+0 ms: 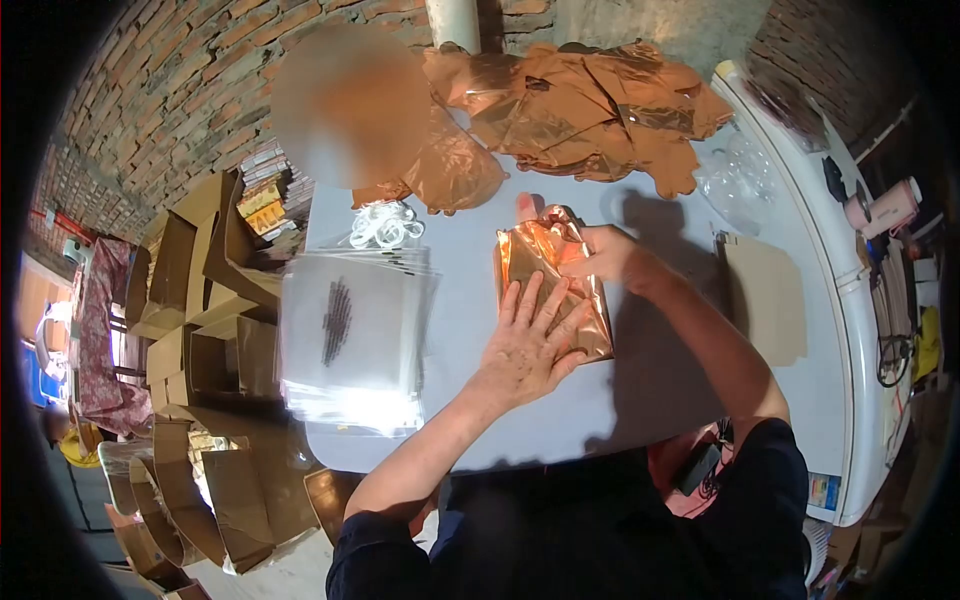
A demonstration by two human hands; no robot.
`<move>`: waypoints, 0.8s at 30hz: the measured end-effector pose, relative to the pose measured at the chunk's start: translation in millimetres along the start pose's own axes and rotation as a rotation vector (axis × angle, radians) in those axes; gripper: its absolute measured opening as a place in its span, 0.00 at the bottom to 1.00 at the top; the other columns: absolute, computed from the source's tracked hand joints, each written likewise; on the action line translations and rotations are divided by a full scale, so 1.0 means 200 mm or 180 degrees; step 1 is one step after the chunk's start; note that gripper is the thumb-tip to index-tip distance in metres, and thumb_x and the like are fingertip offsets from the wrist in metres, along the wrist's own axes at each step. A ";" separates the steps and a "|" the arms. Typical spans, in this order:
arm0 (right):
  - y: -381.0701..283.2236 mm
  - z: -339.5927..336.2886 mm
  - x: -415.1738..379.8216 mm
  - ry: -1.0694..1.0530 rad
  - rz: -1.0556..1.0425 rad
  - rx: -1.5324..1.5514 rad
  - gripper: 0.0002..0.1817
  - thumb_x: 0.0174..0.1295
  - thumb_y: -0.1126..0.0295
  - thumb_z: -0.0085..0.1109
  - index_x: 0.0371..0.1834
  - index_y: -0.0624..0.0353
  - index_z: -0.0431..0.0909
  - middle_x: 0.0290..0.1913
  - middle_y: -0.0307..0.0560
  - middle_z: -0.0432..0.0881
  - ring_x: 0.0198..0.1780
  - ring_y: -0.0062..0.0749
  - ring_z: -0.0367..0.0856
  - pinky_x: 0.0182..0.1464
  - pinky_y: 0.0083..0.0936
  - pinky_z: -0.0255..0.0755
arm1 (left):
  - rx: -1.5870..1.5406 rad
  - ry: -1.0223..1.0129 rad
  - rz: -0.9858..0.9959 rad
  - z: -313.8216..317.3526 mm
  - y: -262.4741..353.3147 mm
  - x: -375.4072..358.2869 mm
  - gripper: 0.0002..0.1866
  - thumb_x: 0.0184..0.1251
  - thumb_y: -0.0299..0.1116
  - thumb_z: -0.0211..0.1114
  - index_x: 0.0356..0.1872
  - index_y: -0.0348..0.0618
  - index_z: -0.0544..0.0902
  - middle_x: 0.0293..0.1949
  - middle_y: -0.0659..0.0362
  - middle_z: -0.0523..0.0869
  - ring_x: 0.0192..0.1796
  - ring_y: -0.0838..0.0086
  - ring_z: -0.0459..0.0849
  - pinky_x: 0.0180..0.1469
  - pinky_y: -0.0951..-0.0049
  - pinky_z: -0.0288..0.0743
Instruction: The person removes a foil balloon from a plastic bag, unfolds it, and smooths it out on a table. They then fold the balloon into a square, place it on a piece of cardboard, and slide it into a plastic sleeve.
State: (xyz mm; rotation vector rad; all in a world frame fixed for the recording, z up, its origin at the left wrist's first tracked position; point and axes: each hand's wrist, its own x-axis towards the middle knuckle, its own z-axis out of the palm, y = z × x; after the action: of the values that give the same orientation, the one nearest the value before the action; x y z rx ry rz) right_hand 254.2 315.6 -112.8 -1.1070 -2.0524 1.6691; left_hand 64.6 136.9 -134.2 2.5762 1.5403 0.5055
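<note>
A folded packet of shiny copper-coloured foil [515, 262] lies on the pale table in front of me. My left hand [528, 345] rests flat on its lower part, fingers spread. At the packet's upper right, my right hand [608, 256] grips the foil, with fingers bent over its edge. A fingertip shows just beyond the packet's top edge. Folds and my hands hide part of the packet. Left of it lies a stack of clear plastic bags [375, 300] with a dark scribbled mark. White ribbon or string [385, 224] is bundled just behind the bags.
Crumpled copper-coloured foil pieces [570, 110] are heaped along the table's back. A cardboard piece [762, 300] and clear plastic [738, 175] lie to the right, beside a white appliance-like body [850, 400]. Open cardboard boxes [215, 350] crowd the left side.
</note>
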 end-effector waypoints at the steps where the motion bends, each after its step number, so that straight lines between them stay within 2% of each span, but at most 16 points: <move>1: -0.01 0.03 -0.01 0.0118 0.0026 0.0011 0.17 0.67 0.65 0.74 0.51 0.66 0.84 0.42 0.41 0.88 0.43 0.20 0.83 0.48 0.26 0.79 | 0.0013 0.0000 -0.0004 0.00 0.00 0.00 0.40 0.80 0.61 0.57 0.86 0.56 0.63 0.88 0.49 0.55 0.89 0.43 0.45 0.87 0.37 0.37; 2: -0.02 0.04 -0.02 0.0235 0.0049 0.0019 0.17 0.65 0.63 0.76 0.45 0.67 0.85 0.39 0.40 0.88 0.40 0.20 0.81 0.46 0.26 0.77 | -0.0025 0.0039 0.0018 0.00 0.00 0.00 0.41 0.79 0.61 0.58 0.86 0.53 0.62 0.88 0.48 0.54 0.89 0.43 0.45 0.87 0.36 0.36; 5: -0.07 0.06 -0.07 0.0452 -0.0132 0.0324 0.14 0.67 0.65 0.74 0.46 0.66 0.86 0.38 0.39 0.88 0.41 0.18 0.81 0.46 0.27 0.77 | -0.0274 0.0240 0.0081 -0.02 -0.01 -0.01 0.44 0.77 0.59 0.61 0.86 0.47 0.61 0.88 0.45 0.53 0.89 0.41 0.44 0.87 0.36 0.35; 8: -0.28 0.08 -0.24 0.0816 -0.0597 -0.0120 0.12 0.68 0.67 0.72 0.47 0.65 0.87 0.37 0.37 0.88 0.40 0.18 0.81 0.46 0.27 0.77 | -0.0634 0.0737 0.0238 -0.12 -0.04 -0.02 0.48 0.73 0.52 0.69 0.86 0.43 0.59 0.88 0.40 0.50 0.89 0.38 0.41 0.86 0.35 0.34; 9: -0.27 0.09 -0.27 0.0971 -0.1004 -0.0020 0.12 0.69 0.68 0.71 0.47 0.65 0.86 0.36 0.37 0.88 0.40 0.17 0.80 0.46 0.27 0.77 | -0.0774 0.1100 0.0332 -0.19 -0.02 -0.04 0.48 0.71 0.51 0.71 0.85 0.41 0.61 0.86 0.39 0.54 0.88 0.36 0.44 0.86 0.34 0.35; 11: -0.47 0.17 -0.49 0.1270 -0.1116 -0.0268 0.11 0.66 0.68 0.73 0.46 0.63 0.86 0.37 0.40 0.89 0.42 0.21 0.83 0.48 0.26 0.77 | -0.0592 0.1728 0.0464 -0.28 -0.01 -0.12 0.43 0.71 0.50 0.70 0.82 0.40 0.65 0.83 0.38 0.62 0.86 0.35 0.52 0.85 0.35 0.43; 13: -0.42 0.21 -0.60 0.1632 -0.1657 -0.0862 0.09 0.63 0.69 0.74 0.43 0.60 0.87 0.41 0.42 0.90 0.48 0.30 0.86 0.51 0.27 0.78 | -0.0485 0.2208 0.0578 -0.36 0.02 -0.26 0.39 0.72 0.47 0.68 0.79 0.39 0.68 0.81 0.39 0.67 0.84 0.36 0.59 0.83 0.36 0.49; 14: -0.41 0.23 -0.64 0.1686 -0.2792 -0.1241 0.07 0.61 0.71 0.74 0.40 0.55 0.87 0.47 0.42 0.90 0.55 0.40 0.87 0.57 0.34 0.78 | -0.0446 0.2426 0.0614 -0.37 0.03 -0.34 0.38 0.73 0.46 0.67 0.78 0.39 0.69 0.79 0.40 0.70 0.83 0.36 0.62 0.83 0.36 0.52; 17: -0.23 0.37 -0.85 0.1520 -0.2733 -0.1540 0.06 0.61 0.72 0.74 0.40 0.53 0.87 0.51 0.40 0.91 0.58 0.44 0.87 0.63 0.43 0.76 | -0.0852 0.2423 0.0300 -0.35 0.01 -0.52 0.35 0.74 0.44 0.65 0.77 0.39 0.70 0.78 0.41 0.72 0.80 0.37 0.68 0.80 0.37 0.59; 18: -0.08 0.43 -0.91 0.1449 -0.2463 -0.1595 0.07 0.60 0.71 0.75 0.39 0.53 0.86 0.53 0.39 0.91 0.63 0.45 0.85 0.70 0.46 0.72 | -0.0968 0.2199 0.0139 -0.37 0.02 -0.56 0.33 0.72 0.39 0.66 0.75 0.37 0.73 0.77 0.40 0.73 0.79 0.38 0.70 0.80 0.42 0.62; 21: 0.13 0.52 -1.05 0.1464 -0.2211 -0.1646 0.06 0.60 0.71 0.74 0.38 0.53 0.86 0.55 0.40 0.90 0.68 0.46 0.81 0.74 0.45 0.70 | -0.1114 0.1412 -0.0113 -0.40 0.02 -0.56 0.30 0.70 0.32 0.66 0.73 0.35 0.75 0.76 0.39 0.74 0.78 0.41 0.72 0.79 0.48 0.65; 22: 0.15 0.53 -1.08 0.1373 -0.2059 -0.1656 0.05 0.62 0.74 0.71 0.39 0.54 0.85 0.58 0.41 0.89 0.74 0.49 0.77 0.76 0.45 0.69 | -0.1119 0.1208 -0.0096 -0.42 0.04 -0.52 0.30 0.69 0.28 0.67 0.72 0.36 0.77 0.75 0.40 0.75 0.79 0.44 0.73 0.79 0.52 0.67; 24: 0.17 0.53 -1.11 0.1339 -0.2046 -0.1713 0.06 0.63 0.75 0.69 0.42 0.54 0.84 0.62 0.42 0.88 0.76 0.51 0.75 0.77 0.46 0.70 | -0.0993 0.0966 0.0150 -0.40 0.04 -0.40 0.29 0.70 0.32 0.68 0.72 0.39 0.78 0.75 0.43 0.77 0.78 0.45 0.73 0.79 0.49 0.68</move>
State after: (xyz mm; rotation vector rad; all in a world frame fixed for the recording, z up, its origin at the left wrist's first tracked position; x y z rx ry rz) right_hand 349.8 86.0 -121.2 -0.7110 -2.2662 0.5470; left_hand 10.7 56.5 -74.8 2.3800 1.3472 1.0903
